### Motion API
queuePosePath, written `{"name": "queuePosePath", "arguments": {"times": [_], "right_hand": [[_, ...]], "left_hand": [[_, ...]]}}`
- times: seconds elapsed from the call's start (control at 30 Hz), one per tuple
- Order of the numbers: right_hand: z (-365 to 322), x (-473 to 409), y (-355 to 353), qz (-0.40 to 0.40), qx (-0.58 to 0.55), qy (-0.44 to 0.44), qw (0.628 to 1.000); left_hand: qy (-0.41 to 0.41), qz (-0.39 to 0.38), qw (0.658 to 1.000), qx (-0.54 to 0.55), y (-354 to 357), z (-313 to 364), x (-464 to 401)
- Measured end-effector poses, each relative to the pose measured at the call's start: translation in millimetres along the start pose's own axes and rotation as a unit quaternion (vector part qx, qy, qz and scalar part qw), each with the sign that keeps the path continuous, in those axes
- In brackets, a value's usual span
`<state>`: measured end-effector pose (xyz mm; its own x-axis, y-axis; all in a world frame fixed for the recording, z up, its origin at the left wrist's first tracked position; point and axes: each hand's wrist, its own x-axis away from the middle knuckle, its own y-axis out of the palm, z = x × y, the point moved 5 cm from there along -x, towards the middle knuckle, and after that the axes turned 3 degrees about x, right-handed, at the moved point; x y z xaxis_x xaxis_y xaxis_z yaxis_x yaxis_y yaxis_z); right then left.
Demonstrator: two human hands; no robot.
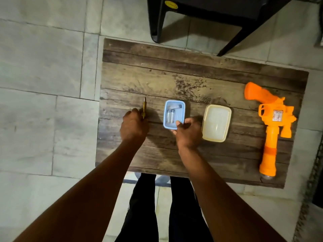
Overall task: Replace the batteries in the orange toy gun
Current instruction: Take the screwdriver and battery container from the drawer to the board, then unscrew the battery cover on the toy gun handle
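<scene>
Orange toy gun [271, 124] lies untouched at right end of wooden desk [174, 75], barrel toward the near edge. Cream lid [216, 123] beside it. Blue box [174, 114] holds batteries [171, 115]; right hand [187, 131] pinches its near corner. Left hand [133, 125] grips yellow screwdriver [144, 107] handle, tip pointing away.

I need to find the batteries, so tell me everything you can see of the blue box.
The blue box is a small, light-blue rectangular tub with rounded corners, plastic by its look. It sits open and upright near the middle of the table, left of the cream lid. Inside lie a few batteries. The right hand holds its near right corner.
</scene>
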<state>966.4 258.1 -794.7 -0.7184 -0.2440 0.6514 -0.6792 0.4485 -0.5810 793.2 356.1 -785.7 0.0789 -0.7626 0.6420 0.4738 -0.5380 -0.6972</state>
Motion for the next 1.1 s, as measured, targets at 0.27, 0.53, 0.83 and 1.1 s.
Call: {"name": "queuePosePath", "arguments": {"times": [0.27, 0.53, 0.83, 1.1], "right_hand": [[-1, 16, -2, -0.045, -0.049, 0.077, 0.995], [-34, 101, -78, -0.035, -0.111, 0.041, 0.992], [-83, 237, -234, 0.005, -0.257, -0.083, 0.963], [-44, 309, -357, 0.062, -0.352, -0.151, 0.922]], "left_hand": [[0.036, -0.014, 0.999, 0.009, -9, -1, 5], [0.191, 0.045, 0.978, 0.065, -87, 27, 84], [0.301, -0.02, 0.93, 0.211, -179, 107, 260], [0.407, -0.122, 0.874, 0.235, -174, 163, 380]]}}
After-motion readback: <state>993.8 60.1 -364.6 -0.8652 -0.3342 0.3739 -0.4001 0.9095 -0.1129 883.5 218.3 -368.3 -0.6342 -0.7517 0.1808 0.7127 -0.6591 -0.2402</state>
